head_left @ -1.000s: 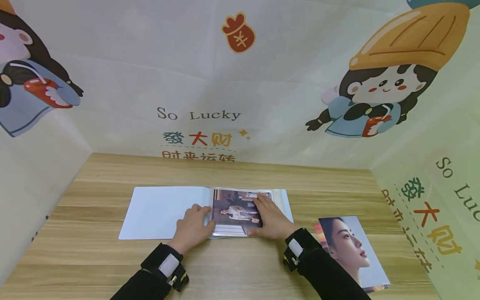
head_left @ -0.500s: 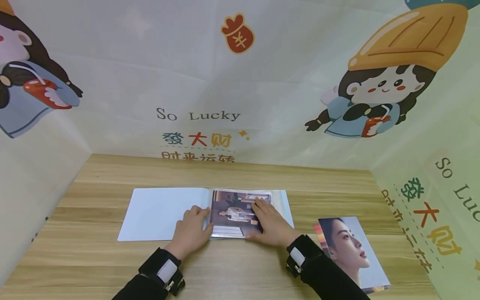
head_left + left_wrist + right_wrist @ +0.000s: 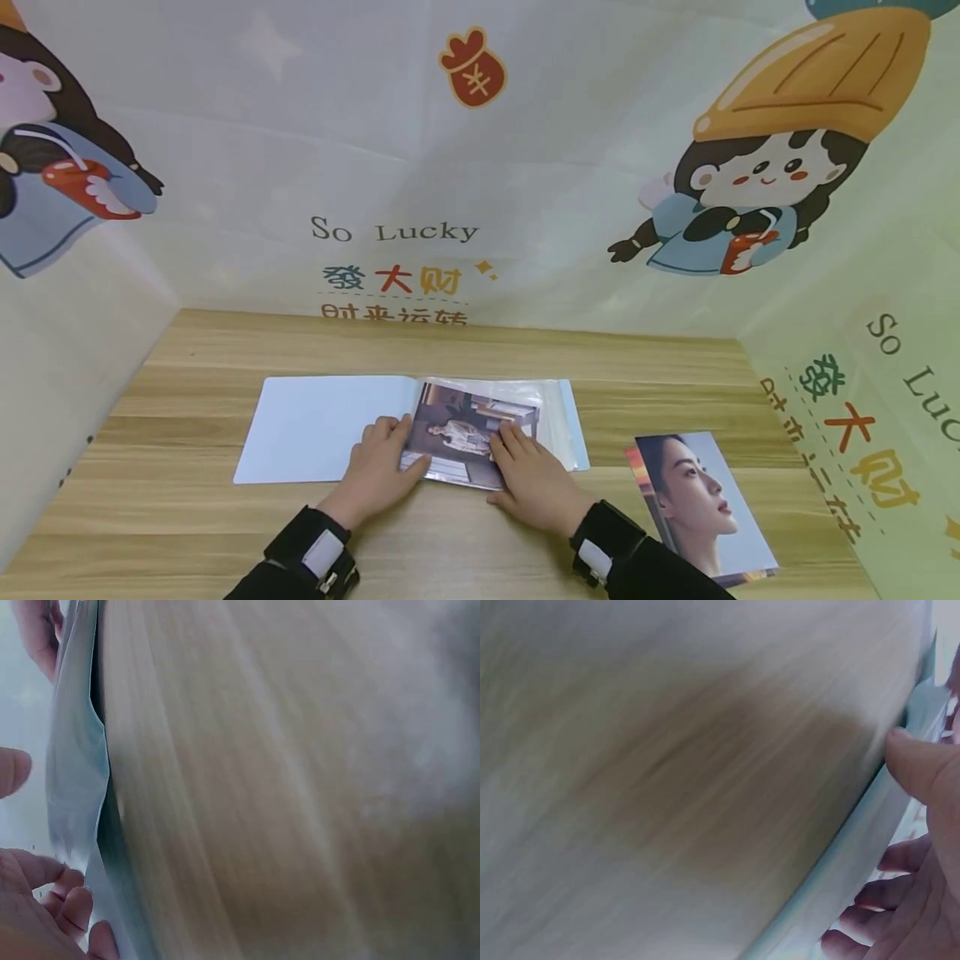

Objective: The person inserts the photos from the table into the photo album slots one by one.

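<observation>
A pale blue photo album point(image 3: 330, 425) lies open in the head view, its left side plain. Over its right side sits a landscape photo point(image 3: 453, 408) of a person in white, slanted, its near edge past the album's front edge. My left hand point(image 3: 378, 467) rests by the photo's left end, its thumb at the near corner. Across the photo's right part, my right hand point(image 3: 536, 479) presses with spread fingers, the thumb just off the near edge. In the right wrist view, the thumb point(image 3: 922, 769) touches the page edge point(image 3: 855, 840). In the left wrist view, the page edge point(image 3: 79, 750) bulges upward.
A stack of photos point(image 3: 705, 508) lies on the wooden table point(image 3: 465, 550) to the right, a portrait in profile on top. Clear sleeves point(image 3: 555, 429) show to the right of the slanted photo. Printed cloth walls point(image 3: 555, 200) surround the table at back and sides.
The photo has gone from straight to slanted, shifting left and toward me. My right hand has slid nearer with it, and more of the clear sleeves shows. My left hand has shifted slightly.
</observation>
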A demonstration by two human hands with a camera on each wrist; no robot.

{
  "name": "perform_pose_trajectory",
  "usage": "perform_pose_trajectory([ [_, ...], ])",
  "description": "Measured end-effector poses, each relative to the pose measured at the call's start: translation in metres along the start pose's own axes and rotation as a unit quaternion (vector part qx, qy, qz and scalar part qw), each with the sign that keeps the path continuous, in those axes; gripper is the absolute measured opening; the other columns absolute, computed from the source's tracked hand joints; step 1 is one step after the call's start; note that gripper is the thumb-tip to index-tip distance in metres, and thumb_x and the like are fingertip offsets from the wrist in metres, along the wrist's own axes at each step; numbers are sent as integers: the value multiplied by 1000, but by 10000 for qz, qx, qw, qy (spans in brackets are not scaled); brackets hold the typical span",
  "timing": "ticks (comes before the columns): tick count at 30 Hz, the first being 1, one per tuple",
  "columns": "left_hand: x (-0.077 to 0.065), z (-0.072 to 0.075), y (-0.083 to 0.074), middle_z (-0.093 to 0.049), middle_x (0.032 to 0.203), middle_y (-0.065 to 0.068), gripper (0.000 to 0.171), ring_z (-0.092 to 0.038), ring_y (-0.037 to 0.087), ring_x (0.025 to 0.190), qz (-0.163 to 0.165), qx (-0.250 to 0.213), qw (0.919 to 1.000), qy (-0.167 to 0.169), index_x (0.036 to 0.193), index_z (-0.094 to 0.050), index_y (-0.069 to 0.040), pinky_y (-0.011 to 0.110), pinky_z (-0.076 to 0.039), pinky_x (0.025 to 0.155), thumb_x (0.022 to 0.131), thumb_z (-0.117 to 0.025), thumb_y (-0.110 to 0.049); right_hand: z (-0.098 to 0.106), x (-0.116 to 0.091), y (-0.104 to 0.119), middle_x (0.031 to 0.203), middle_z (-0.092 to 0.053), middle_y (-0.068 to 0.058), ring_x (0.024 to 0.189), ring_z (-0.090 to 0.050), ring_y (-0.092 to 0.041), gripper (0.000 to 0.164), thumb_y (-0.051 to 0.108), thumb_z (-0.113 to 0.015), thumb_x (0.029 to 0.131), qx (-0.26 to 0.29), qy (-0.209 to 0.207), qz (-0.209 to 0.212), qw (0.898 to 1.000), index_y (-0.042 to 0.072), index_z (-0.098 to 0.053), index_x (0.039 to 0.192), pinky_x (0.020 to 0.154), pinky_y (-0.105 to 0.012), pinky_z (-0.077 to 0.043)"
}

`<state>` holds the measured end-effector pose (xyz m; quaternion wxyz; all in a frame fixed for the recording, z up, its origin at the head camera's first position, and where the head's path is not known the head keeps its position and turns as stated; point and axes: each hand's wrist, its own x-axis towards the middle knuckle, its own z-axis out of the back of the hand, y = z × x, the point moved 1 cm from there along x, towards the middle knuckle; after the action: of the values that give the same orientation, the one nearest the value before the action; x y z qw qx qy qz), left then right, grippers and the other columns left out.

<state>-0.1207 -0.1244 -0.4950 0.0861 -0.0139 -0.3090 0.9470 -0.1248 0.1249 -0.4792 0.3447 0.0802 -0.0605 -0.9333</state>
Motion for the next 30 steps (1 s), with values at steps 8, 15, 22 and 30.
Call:
perform_pose_trajectory([
  [8, -7, 1, -9, -45, 149, 37, 105, -42, 51, 137, 163, -88, 9994, 306, 153, -40, 17, 72, -40, 102, 83, -88, -46, 19, -2, 21, 152, -54, -27, 142, -52, -40, 51, 27, -62, 106, -754, 125, -16, 9971, -6, -58, 145, 114, -48, -46],
  [15, -9, -3, -18, -51, 144, 33, 91, -48, 47, 132, -38, 628, 9980, 57, 143, -52, 17, 67, -47, 91, 85, -86, -45, 43, -1, 33, 133, -71, -9, 126, -66, -24, 35, 32, -68, 104, -2226, -982, 477, 9688, 8, -73, 128, 106, -37, -52],
  [22, -5, -5, -24, -58, 131, 29, 64, -53, 44, 122, 132, 506, 9977, -440, 137, -58, 16, 61, -50, 85, 90, -76, -25, 68, 12, 44, 109, -77, 4, 110, -69, -16, 18, 31, -84, 90, -2371, -2446, 1149, 9331, 18, -75, 97, 106, -36, -52],
  [30, -6, -1, -22, -56, 128, 35, 55, -55, 51, 118, 192, -276, 9936, -1076, 136, -53, 19, 64, -53, 91, 90, -70, -6, 84, 28, 51, 120, -75, -5, 119, -67, -24, 33, 17, -91, 82, -2156, -3687, 1522, 8913, 12, -73, 109, 110, -42, -50],
])
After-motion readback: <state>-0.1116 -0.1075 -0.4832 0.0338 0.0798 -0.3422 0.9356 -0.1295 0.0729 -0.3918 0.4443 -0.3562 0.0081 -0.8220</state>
